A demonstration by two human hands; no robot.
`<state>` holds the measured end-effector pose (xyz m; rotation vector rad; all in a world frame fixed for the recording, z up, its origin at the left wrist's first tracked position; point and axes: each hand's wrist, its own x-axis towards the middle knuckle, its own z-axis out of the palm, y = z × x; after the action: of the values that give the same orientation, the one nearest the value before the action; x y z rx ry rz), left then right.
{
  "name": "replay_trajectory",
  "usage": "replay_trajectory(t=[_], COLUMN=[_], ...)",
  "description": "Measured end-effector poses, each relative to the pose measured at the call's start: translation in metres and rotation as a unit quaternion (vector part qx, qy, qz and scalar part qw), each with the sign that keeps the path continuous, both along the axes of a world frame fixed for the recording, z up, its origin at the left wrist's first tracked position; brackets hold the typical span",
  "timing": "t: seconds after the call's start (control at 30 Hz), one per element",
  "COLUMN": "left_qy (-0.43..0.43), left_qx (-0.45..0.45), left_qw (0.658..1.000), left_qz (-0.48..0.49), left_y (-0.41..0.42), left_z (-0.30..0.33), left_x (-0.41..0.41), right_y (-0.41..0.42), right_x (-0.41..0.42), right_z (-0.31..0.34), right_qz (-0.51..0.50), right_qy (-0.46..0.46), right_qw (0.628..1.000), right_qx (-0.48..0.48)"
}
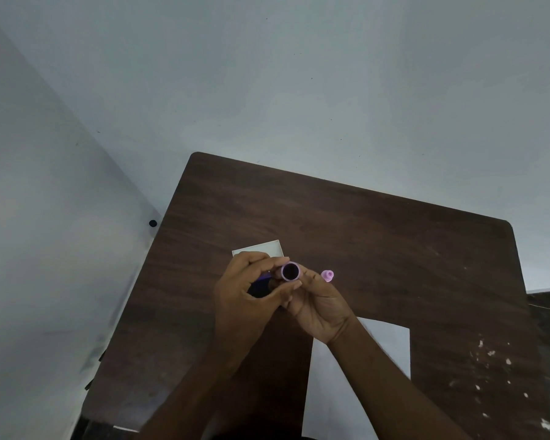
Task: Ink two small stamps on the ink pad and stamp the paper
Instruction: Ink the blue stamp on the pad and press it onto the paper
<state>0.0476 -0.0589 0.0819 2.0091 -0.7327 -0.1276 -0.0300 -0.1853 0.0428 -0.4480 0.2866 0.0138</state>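
Observation:
Both hands meet above the middle of the dark wooden table (378,236). My right hand (321,304) grips a small purple round stamp (290,271), its dark round face turned up toward me. My left hand (248,287) curls around something dark blue-purple (261,282), mostly hidden by the fingers, and its fingertips touch the stamp. A second small pink stamp (327,275) stands on the table just right of the hands. A white sheet of paper (381,347) lies near me under my right forearm. A white square item (267,248) lies partly hidden behind my left hand.
The table stands against a pale wall, with its left edge near a corner. White flecks (492,354) mark the table's right side. A small black knob (152,223) sits on the wall to the left.

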Motion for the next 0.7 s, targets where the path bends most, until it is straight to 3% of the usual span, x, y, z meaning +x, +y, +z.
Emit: replay_trajectory(t=[0.2, 0.57, 0.63, 0.7], left_qy=[0.009, 0.04, 0.077, 0.117], left_qx=[-0.041, -0.011, -0.001, 0.024], left_qw=[0.999, 0.999, 0.997, 0.993], left_qz=[-0.014, -0.002, 0.012, 0.01], left_y=[-0.001, 0.004, 0.008, 0.015], left_z=[0.001, -0.021, -0.033, -0.05], left_x=[0.001, 0.003, 0.002, 0.004], right_y=[-0.002, 0.001, 0.0, -0.003], right_x=[0.001, -0.001, -0.001, -0.002], right_z=[-0.001, -0.014, -0.018, -0.023], right_qz=[0.003, 0.025, 0.026, 0.024], right_qy=[0.007, 0.015, 0.035, 0.11], right_qw=[1.0, 0.998, 0.999, 0.992], right_qx=[0.011, 0.049, 0.025, -0.048])
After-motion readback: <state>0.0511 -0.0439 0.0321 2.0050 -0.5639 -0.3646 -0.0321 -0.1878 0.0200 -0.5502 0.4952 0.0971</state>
